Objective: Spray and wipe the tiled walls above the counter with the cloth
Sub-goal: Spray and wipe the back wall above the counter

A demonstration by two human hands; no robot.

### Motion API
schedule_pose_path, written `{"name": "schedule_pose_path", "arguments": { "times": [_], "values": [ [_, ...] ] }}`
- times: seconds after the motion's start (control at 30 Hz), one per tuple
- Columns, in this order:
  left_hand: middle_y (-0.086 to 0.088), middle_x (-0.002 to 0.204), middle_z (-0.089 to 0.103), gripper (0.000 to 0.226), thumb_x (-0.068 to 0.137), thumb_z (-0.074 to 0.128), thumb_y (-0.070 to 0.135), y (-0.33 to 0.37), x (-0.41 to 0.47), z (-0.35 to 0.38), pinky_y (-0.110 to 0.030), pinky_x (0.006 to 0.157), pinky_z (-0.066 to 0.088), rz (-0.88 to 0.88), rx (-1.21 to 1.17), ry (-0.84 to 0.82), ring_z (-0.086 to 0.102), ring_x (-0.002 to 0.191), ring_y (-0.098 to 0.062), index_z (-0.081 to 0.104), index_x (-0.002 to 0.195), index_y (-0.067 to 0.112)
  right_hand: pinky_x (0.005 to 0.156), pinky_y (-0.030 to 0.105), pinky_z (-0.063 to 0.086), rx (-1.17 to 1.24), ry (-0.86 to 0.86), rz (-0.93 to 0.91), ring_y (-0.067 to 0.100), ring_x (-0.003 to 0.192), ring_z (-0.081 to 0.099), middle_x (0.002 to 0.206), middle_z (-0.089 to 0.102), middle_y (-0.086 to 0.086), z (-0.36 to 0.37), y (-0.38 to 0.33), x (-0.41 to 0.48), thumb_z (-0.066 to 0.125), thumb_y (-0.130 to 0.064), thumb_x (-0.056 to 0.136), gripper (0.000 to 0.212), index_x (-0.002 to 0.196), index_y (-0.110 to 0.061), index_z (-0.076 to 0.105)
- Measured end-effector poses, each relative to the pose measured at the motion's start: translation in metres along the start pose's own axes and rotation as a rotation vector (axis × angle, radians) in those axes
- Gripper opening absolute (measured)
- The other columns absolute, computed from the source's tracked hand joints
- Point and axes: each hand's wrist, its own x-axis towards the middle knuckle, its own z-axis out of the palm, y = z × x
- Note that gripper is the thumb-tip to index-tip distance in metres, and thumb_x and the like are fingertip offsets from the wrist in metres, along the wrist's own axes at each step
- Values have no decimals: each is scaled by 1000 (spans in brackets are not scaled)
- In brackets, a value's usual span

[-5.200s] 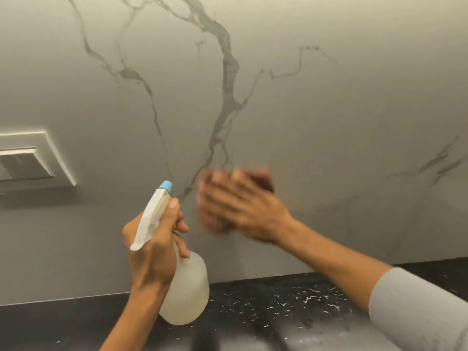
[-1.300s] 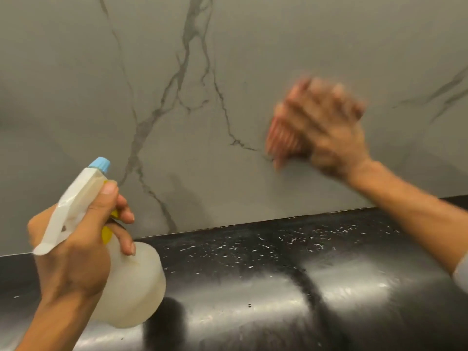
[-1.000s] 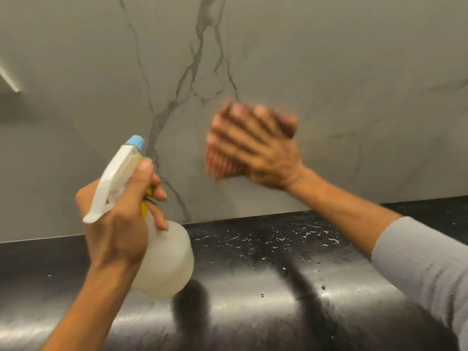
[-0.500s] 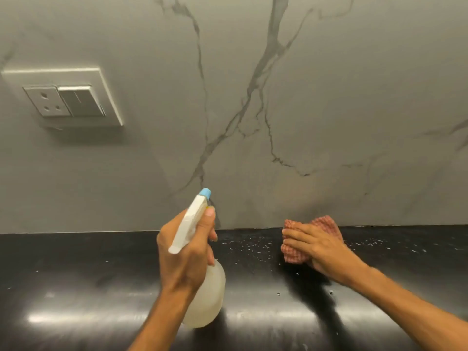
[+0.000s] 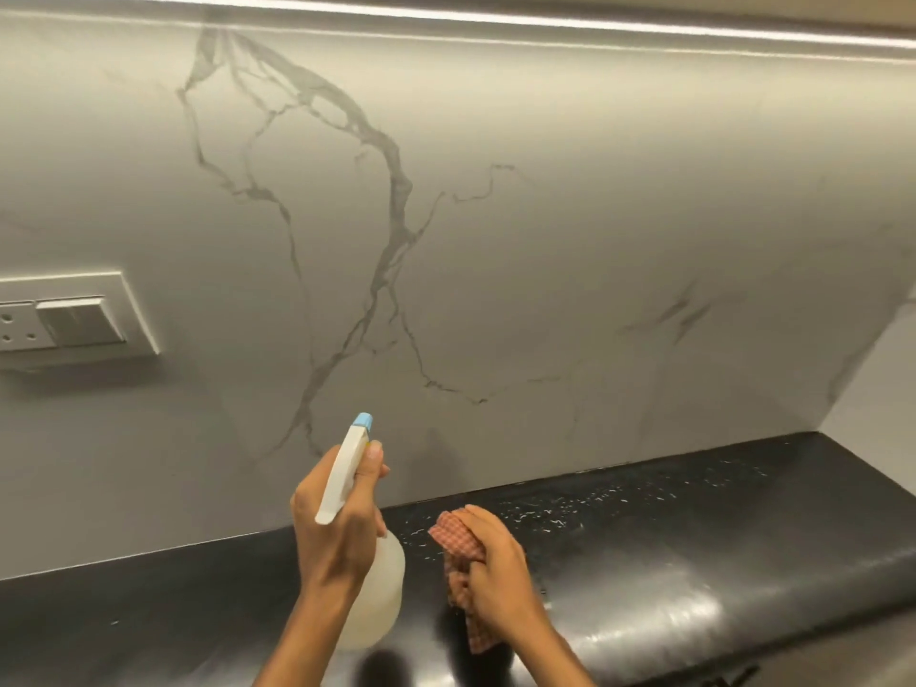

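Note:
The grey marble-veined wall rises behind a glossy black counter. My left hand grips a white spray bottle by its neck, its blue-tipped nozzle pointing up at the wall. My right hand holds a bunched red checked cloth just above the counter, below the wall; part of the cloth hangs down under the hand.
A white switch and socket plate is set in the wall at the left. A lit strip runs along the wall's top. A side wall closes the corner at the right. White specks dot the counter by the wall.
My right hand came off the wall with the cloth and dropped to the counter, then drew back toward me. The view rose, showing the wall's top. The bottle stays in my left hand.

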Motion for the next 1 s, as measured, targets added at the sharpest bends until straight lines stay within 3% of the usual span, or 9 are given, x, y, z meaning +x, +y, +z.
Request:
{"name": "schedule_pose_path", "arguments": {
  "times": [0.07,0.17,0.27,0.43,0.8,1.0],
  "values": [
    [6,67,71,35,89,55,46,0,0,10,-32,49,46,3,8,-16,52,32,-16,66,71,19,111,23,36,-1,36,8,12,130,46,140,51,-8,-8,-2,2,41,16,78,69,133,-19,62],
    [-8,61,66,40,90,55,46,2,-1,30,-31,49,46,18,13,-29,53,33,-16,64,72,11,102,33,48,-36,71,22,16,120,53,131,53,-8,-29,-1,10,43,10,84,60,130,-23,63],
    [-20,67,64,44,93,55,42,4,-5,54,-26,44,45,41,7,-43,54,34,-17,61,76,1,104,40,46,-108,100,40,18,122,51,134,52,-6,-57,6,16,46,0,90,53,133,-28,60],
    [-24,75,65,45,98,57,40,11,-20,104,-17,45,42,45,13,-90,55,36,-15,59,82,-2,103,43,46,-193,161,106,19,122,50,137,48,-8,-120,33,22,47,-4,93,52,135,-33,55],
    [-22,94,68,42,99,55,47,37,-79,253,-9,50,43,51,-5,-168,58,46,-7,60,94,5,101,46,45,-310,243,206,25,118,48,132,45,1,-289,135,12,46,-12,97,44,136,-31,54],
    [-13,85,60,44,99,57,46,40,-110,328,-11,51,45,18,-54,-222,58,48,-5,58,95,2,103,47,41,-380,225,241,28,122,44,137,42,3,-352,182,11,49,-13,98,45,140,-28,50]
  ]
}}
